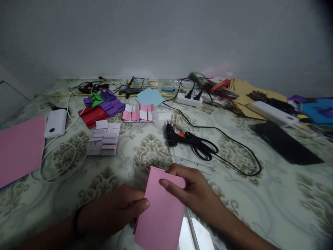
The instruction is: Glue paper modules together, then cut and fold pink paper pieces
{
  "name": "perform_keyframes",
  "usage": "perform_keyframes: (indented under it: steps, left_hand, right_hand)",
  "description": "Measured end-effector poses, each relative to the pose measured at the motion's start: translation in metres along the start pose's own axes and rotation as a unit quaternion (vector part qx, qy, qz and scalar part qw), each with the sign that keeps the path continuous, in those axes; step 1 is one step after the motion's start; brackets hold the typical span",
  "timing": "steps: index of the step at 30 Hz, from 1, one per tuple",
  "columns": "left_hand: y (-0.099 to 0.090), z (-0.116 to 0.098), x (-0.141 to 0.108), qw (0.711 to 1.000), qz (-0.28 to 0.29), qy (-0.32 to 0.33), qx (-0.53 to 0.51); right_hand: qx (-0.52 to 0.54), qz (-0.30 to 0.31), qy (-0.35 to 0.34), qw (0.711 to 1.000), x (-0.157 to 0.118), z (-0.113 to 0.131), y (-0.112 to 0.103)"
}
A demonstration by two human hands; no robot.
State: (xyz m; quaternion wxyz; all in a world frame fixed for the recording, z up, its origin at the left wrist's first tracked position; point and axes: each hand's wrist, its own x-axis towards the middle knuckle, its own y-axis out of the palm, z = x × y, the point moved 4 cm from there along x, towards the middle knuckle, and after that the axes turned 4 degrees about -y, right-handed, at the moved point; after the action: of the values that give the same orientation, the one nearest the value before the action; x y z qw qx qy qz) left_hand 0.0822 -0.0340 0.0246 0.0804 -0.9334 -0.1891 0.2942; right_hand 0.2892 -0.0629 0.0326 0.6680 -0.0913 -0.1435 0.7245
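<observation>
A pink folded paper [161, 211] is held upright and slightly tilted between both my hands, close to the front of the table. My left hand [125, 206] pinches its left edge, thumb on the front face. On the upper right, my right hand [188, 185] grips it with the thumb across the front and the fingers behind. A narrow fold shows along the paper's top edge. Below it, partly covered, are a white sheet [199, 236] and a long metallic strip [191, 229]. Beyond my hands lie black-handled scissors [204, 146] and a black glue gun [171, 135].
Folded white papers [105, 139], pink-and-white folded pieces [139, 113] and purple papers [111, 106] lie at back left. A pink sheet [22, 149] and white power bank [55, 123] are left. A power strip [189, 100] stands behind; a black phone-like slab [287, 142] lies right.
</observation>
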Motion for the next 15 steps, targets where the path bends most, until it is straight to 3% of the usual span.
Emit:
perform_keyframes:
  steps: [4,9,12,15]
  left_hand:
    - [0.001,0.004,0.0,1.0,-0.002,-0.007,0.002]
    - [-0.008,0.002,0.002,0.995,-0.092,0.0,0.032]
    - [-0.011,0.001,0.002,0.992,-0.123,-0.003,0.002]
    - [-0.008,0.004,0.003,0.995,-0.099,-0.017,-0.023]
  right_hand:
    - [0.037,-0.011,0.028,0.999,-0.002,-0.002,0.001]
    - [0.186,-0.07,0.114,0.973,-0.003,-0.006,0.0]
    - [0.237,-0.045,0.141,0.96,-0.001,-0.007,0.002]
    - [0.244,-0.014,0.151,0.958,-0.002,-0.008,0.004]
